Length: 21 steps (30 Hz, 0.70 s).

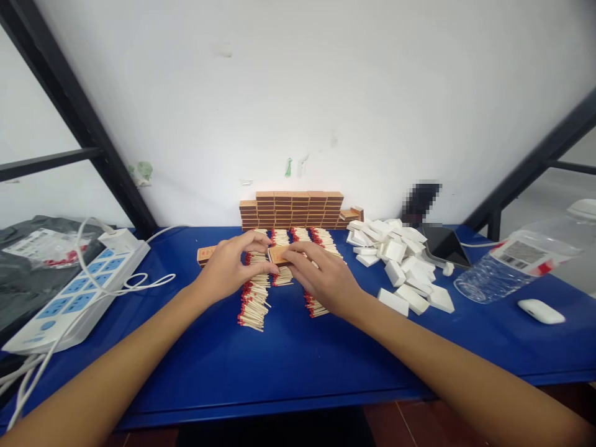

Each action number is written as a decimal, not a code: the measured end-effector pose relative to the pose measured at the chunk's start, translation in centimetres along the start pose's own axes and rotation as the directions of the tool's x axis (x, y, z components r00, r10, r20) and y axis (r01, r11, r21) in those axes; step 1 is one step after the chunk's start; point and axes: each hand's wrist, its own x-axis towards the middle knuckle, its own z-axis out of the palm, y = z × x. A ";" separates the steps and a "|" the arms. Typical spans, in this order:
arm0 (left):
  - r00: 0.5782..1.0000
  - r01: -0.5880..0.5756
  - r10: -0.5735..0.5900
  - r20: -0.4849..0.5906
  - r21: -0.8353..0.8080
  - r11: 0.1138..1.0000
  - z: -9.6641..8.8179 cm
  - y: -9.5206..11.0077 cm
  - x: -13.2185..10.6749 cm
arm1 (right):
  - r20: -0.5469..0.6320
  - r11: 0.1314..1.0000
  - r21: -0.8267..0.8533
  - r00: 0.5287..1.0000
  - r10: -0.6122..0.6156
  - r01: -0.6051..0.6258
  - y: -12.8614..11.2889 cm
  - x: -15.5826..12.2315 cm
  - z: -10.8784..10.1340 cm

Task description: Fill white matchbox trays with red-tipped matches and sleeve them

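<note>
Over the rows of matches, my right hand (321, 273) has its fingers closed on a small orange-brown matchbox (278, 253). My left hand (228, 264) curves around the box's left side, thumb and forefinger apart, with the thumb tip close to its near edge; whether it touches is unclear. Red-tipped matches (254, 304) lie in several columns beneath and between both hands. Beside the left wrist sits another matchbox (205, 254), partly hidden. Behind, a neat stack of matchboxes (293, 211) stands against the wall.
White matchbox trays (395, 248) are heaped at the right, near a dark-screened device (444, 245), a clear plastic bottle (516, 261) and a white case (541, 311). A power strip (84, 292) with loose cables lies left. Loose matchboxes (351, 214) lean by the stack.
</note>
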 end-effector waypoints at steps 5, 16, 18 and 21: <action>0.998 -0.061 0.062 0.026 -0.039 0.997 0.4 -0.7 0.0 | 0.033 0.998 0.026 0.998 -0.052 0.051 -0.5 -0.1 -0.2; 0.991 -0.132 0.123 0.059 0.170 0.977 -1.6 -1.2 0.6 | 0.018 0.998 0.005 0.998 0.067 -0.067 0.8 0.4 -0.6; 0.982 -0.149 0.114 0.150 0.249 0.957 -4.2 -2.4 1.1 | 0.027 0.994 -0.023 0.994 0.109 -0.109 1.6 0.5 -0.8; 0.993 -0.023 -0.022 0.120 0.362 0.932 -8.5 -4.7 1.2 | 0.037 0.987 -0.056 0.987 0.155 -0.153 2.5 0.4 -0.9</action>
